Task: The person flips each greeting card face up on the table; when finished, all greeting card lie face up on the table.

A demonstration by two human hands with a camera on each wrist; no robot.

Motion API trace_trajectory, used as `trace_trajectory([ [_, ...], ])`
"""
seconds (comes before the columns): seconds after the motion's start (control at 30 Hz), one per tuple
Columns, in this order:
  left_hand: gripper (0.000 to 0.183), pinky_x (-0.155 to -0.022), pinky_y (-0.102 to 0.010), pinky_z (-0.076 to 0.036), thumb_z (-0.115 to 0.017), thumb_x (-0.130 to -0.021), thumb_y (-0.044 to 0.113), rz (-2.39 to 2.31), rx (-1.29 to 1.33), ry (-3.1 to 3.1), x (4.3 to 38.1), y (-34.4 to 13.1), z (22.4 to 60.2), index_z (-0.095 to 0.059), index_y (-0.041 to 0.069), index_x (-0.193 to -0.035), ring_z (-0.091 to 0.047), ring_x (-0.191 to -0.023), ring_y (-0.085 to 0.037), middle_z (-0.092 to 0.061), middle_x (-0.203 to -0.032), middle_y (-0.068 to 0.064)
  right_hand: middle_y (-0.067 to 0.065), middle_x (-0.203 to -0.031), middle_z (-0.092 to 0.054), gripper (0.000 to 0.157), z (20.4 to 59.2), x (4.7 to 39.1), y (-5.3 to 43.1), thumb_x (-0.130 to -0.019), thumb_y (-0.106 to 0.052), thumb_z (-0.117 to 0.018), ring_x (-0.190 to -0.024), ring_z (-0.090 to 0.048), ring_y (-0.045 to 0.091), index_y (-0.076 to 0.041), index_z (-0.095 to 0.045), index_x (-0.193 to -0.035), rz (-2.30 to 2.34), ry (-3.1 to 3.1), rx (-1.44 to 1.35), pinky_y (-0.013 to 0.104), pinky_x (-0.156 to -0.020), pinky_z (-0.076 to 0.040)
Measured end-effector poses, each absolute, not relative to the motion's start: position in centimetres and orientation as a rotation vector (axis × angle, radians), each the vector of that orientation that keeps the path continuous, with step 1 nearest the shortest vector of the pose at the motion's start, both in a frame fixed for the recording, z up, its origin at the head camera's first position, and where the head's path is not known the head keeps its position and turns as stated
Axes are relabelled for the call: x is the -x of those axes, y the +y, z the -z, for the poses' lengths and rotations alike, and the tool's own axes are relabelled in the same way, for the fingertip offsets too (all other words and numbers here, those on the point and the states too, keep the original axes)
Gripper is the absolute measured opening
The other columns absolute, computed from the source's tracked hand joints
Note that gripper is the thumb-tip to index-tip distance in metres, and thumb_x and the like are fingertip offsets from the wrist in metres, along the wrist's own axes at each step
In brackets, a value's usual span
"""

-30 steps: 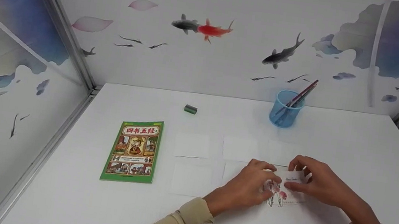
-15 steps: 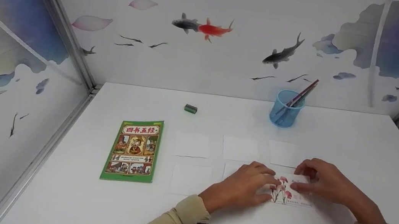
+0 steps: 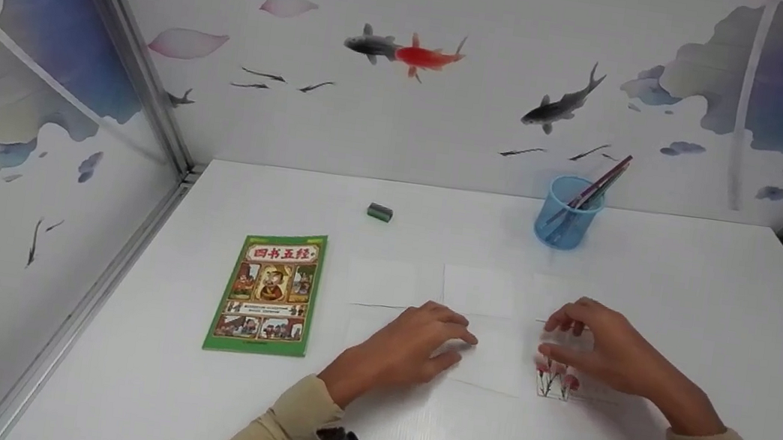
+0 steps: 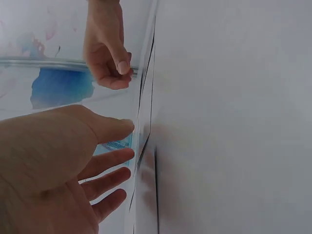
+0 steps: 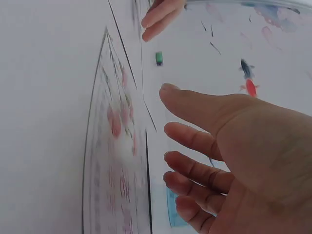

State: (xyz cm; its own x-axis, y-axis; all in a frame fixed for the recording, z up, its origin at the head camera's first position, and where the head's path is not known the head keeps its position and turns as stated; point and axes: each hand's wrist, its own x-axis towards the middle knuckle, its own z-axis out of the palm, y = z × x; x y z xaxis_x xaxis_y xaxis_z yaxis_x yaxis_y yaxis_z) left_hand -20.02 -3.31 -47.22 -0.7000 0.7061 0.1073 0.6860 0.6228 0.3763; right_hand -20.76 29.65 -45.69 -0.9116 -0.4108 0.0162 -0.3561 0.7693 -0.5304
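Observation:
A card printed with pink flowers (image 3: 553,385) lies on the white table at the right, partly covered by my right hand (image 3: 609,347). In the right wrist view the fingers (image 5: 195,165) of that hand are loosely bent just above the flower card (image 5: 119,126), pinching nothing. My left hand (image 3: 405,347) hovers left of it, over the near row of blank white cards (image 3: 494,362). Its thumb and fingers (image 4: 109,161) are apart in the left wrist view, with nothing between them.
More blank white cards (image 3: 479,291) lie in a row behind. A green comic-style book (image 3: 265,293) lies at the left. Behind the cards are a small green-and-dark block (image 3: 379,212) and a blue mesh pen cup (image 3: 564,216) with pencils. Walls (image 3: 403,131) bound the table.
My left hand has moved left, off the flower card, uncovering a blank card beside it. The right hand has shifted slightly left over the flower card, whose position changed slightly.

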Motion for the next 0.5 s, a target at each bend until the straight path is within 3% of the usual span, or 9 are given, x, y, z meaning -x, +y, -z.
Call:
trace_trajectory([
  [0.13,0.034,-0.122,-0.041,-0.047,-0.07,-0.107,0.03,-0.601,-1.162,2.743,20.2,-4.3,47.1,-0.074,0.021,-0.14,-0.056,-0.146,-0.022,-0.067,-0.15,-0.001,-0.001,-0.112,-0.068,0.035,45.6,21.4,26.7,-0.094,-0.041,-0.086,-0.105,-0.061,0.019,-0.018,-0.075,-0.119,0.798,2.779,0.677,0.035,-0.088,-0.058],
  [0.37,0.039,-0.121,-0.036,-0.047,-0.074,-0.104,0.035,-0.603,-1.146,2.755,20.4,-4.7,47.4,-0.072,0.02,-0.14,-0.056,-0.143,-0.02,-0.065,-0.149,-0.002,0.004,-0.125,-0.064,0.072,46.0,21.4,24.1,-0.085,-0.057,-0.09,-0.118,-0.059,0.024,-0.014,-0.065,-0.138,0.698,2.767,0.716,0.05,-0.102,-0.056],
  [0.5,0.047,-0.125,-0.039,-0.045,-0.075,-0.104,0.04,-0.632,-1.115,2.741,20.1,-4.8,47.4,-0.067,0.022,-0.146,-0.051,-0.149,-0.022,-0.057,-0.159,-0.005,0.006,-0.129,-0.06,0.08,46.1,21.1,23.7,-0.079,-0.06,-0.093,-0.122,-0.055,0.026,-0.012,-0.064,-0.136,0.671,2.762,0.748,0.054,-0.104,-0.053],
])
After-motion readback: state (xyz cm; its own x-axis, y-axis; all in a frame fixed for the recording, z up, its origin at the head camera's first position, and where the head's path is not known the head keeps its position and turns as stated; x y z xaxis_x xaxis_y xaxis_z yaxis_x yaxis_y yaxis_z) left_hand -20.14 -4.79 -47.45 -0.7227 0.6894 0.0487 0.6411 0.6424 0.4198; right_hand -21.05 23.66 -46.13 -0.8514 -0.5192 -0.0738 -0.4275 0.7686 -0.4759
